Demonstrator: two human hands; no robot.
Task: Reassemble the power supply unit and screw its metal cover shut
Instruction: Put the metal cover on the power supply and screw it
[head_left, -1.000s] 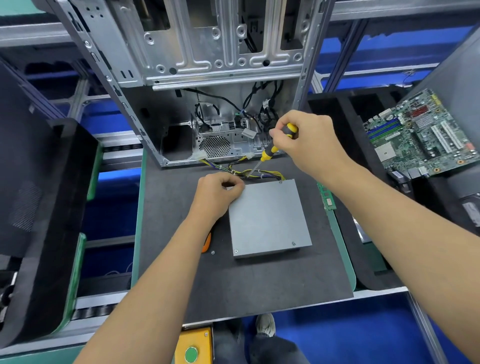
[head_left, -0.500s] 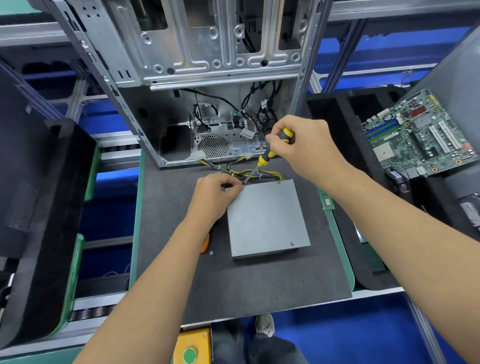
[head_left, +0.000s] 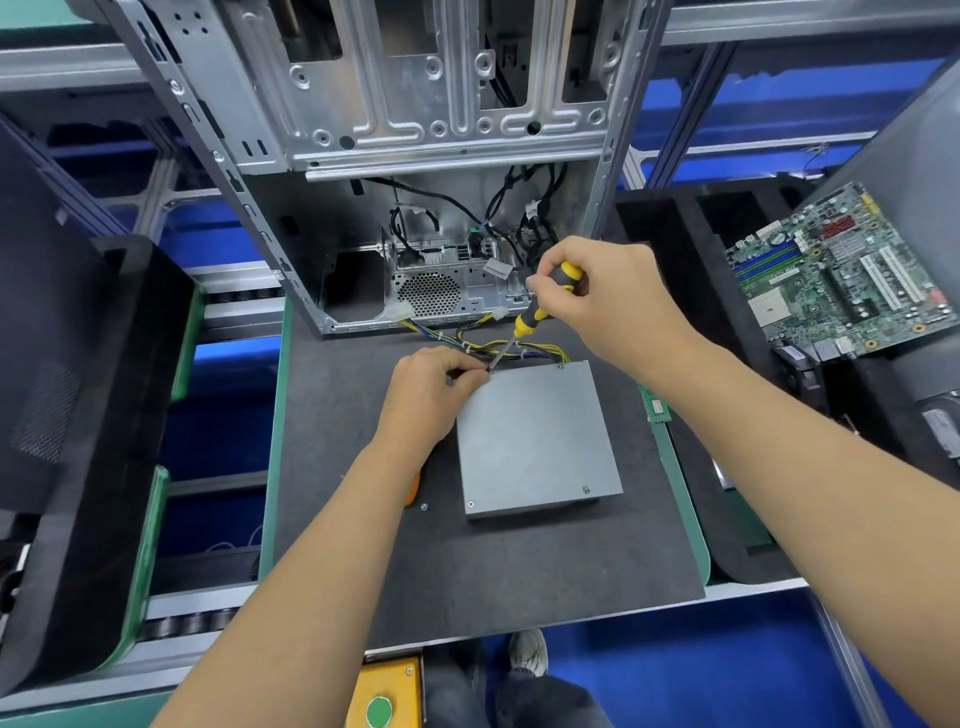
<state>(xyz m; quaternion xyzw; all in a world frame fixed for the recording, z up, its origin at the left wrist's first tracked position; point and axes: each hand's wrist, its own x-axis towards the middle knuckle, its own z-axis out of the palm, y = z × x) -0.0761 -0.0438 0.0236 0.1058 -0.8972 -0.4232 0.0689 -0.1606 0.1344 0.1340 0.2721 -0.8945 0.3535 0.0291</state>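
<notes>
Right hand (head_left: 597, 296) grips screwdriver (head_left: 540, 306), tip at far-left corner of power supply cover (head_left: 535, 436) mid-bench, left hand (head_left: 431, 389) fingers pinched there, presumably steadying a screw; next: drive it.

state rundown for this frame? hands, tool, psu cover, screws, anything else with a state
Left hand: fingers curled at the cover's far left corner, by the screwdriver tip.
Right hand: grips the screwdriver handle.
Screwdriver: tilted, tip down at that corner.
Metal cover: lies flat on the power supply.
Cover screws: seated in three visible corners.
Loose screw: on the mat, left of the cover.
Computer case: open, cables showing.
Motherboard: out of the case, on the right.
</notes>
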